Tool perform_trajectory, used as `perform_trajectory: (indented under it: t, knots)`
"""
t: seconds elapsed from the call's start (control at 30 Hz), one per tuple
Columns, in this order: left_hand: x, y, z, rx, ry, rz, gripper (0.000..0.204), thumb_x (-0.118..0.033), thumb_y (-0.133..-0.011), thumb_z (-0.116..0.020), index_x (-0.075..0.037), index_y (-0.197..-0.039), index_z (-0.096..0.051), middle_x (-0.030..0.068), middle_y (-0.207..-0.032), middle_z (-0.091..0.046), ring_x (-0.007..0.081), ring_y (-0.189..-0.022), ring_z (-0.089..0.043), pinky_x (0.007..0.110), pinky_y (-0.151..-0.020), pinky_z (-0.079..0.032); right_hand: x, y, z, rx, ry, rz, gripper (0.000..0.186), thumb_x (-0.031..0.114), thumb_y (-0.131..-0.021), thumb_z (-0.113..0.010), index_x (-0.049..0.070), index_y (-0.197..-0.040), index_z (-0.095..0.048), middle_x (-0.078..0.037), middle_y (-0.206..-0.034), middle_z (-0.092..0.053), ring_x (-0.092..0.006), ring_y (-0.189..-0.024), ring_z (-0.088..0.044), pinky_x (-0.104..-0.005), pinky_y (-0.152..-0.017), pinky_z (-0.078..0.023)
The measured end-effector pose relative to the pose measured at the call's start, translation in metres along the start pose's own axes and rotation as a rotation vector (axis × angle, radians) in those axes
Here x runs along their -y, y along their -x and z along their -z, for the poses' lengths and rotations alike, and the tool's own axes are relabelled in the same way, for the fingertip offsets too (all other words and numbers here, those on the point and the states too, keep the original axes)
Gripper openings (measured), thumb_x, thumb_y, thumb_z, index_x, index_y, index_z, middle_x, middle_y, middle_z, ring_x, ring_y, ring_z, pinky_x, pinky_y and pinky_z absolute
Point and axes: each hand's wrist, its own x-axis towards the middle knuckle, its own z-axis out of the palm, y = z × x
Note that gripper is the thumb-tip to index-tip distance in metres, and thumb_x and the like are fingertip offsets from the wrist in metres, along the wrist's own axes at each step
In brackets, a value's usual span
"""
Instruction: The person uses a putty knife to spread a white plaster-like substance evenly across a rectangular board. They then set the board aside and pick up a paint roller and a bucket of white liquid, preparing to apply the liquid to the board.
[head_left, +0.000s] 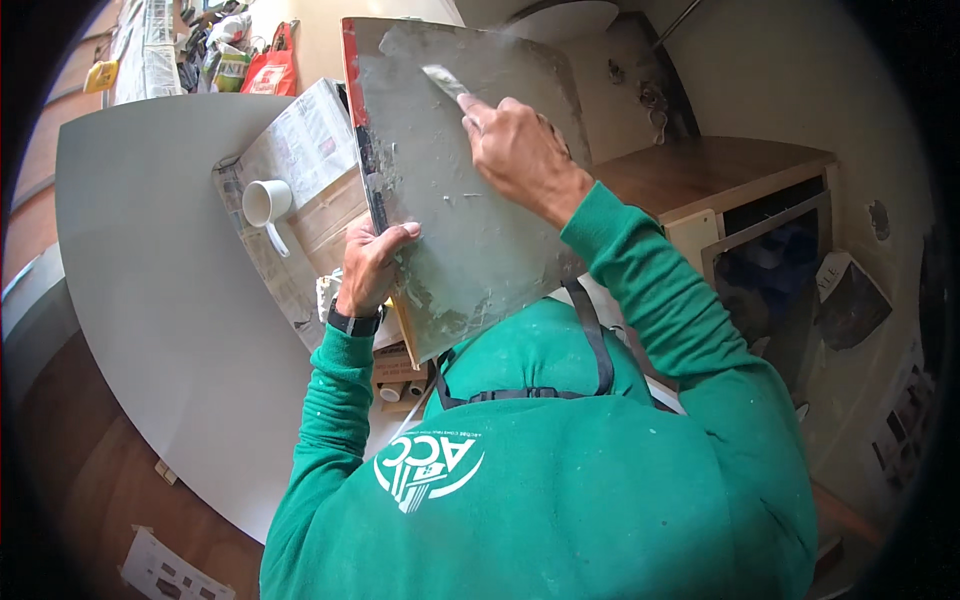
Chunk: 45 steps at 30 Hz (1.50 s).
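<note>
In front of me a large grey-coated board point(470, 170) is held tilted. Its face is smeared with whitish residue, and red and black patches show along the left edge. My left hand point(370, 265) grips that left edge low down, thumb on the face. Closed around a narrow scraper point(445, 82), my right hand point(525, 155) is over the upper part of the board. The scraper's pale flat blade points up and left against the surface; its handle is mostly hidden in my fingers. Small crumbs lie on the board's face.
Left of the board, a white cup with a long handle point(268, 205) rests on newspaper-covered cardboard point(305, 140) atop a large grey table point(150, 230). A red bag point(272, 68) is behind. To the right stands a wooden cabinet point(715, 170) with a dark box point(850, 300) near it.
</note>
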Motion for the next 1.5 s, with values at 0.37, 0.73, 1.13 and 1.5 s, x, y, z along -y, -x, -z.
perform_trajectory:
  t: [0.37, 0.73, 1.13, 1.5]
  knots:
    - [0.009, -0.003, 0.003, 0.059, -0.048, 0.031, 0.016, -0.013, -0.082, -0.065, -0.001, -0.094, -0.064, -0.0015, -0.079, -0.06, 0.0062, -0.068, -0.052, 0.022, -0.061, -0.042, -0.055, -0.014, -0.049, -0.11, -0.047, 0.158, 0.026, 0.008, -0.09, -0.046, -0.013, -0.097, -0.059, -0.029, -0.08, -0.062, -0.0372, -0.069, -0.064, -0.0449, -0.06, -0.053]
    - [0.016, -0.019, 0.006, 0.036, -0.032, 0.03, 0.015, -0.013, -0.081, -0.065, -0.001, -0.09, -0.064, -0.0016, -0.077, -0.06, 0.0063, -0.066, -0.052, 0.022, -0.06, -0.041, 0.003, 0.096, -0.053, -0.015, -0.249, 0.145, 0.039, 0.016, -0.091, -0.049, -0.001, -0.125, -0.054, -0.028, -0.082, -0.058, -0.0402, -0.067, -0.064, -0.0462, -0.059, -0.053]
    - [0.011, -0.026, 0.0, 0.048, 0.064, 0.02, 0.012, -0.009, -0.083, -0.063, 0.0, -0.09, -0.065, 0.0002, -0.077, -0.063, 0.0069, -0.065, -0.056, 0.023, -0.059, -0.045, 0.034, 0.082, -0.021, 0.033, -0.204, 0.228, 0.032, 0.014, -0.089, -0.055, -0.002, -0.116, -0.059, -0.028, -0.079, -0.058, -0.0384, -0.062, -0.063, -0.0462, -0.055, -0.053]
    - [0.015, -0.035, 0.002, 0.089, 0.106, -0.022, 0.011, -0.008, -0.083, -0.062, 0.001, -0.088, -0.066, 0.0025, -0.08, -0.065, 0.0079, -0.066, -0.058, 0.023, -0.059, -0.047, 0.072, 0.088, 0.01, 0.1, -0.226, 0.156, 0.038, 0.017, -0.09, -0.054, 0.001, -0.125, -0.055, -0.026, -0.077, -0.057, -0.0407, -0.06, -0.061, -0.0468, -0.055, -0.053]
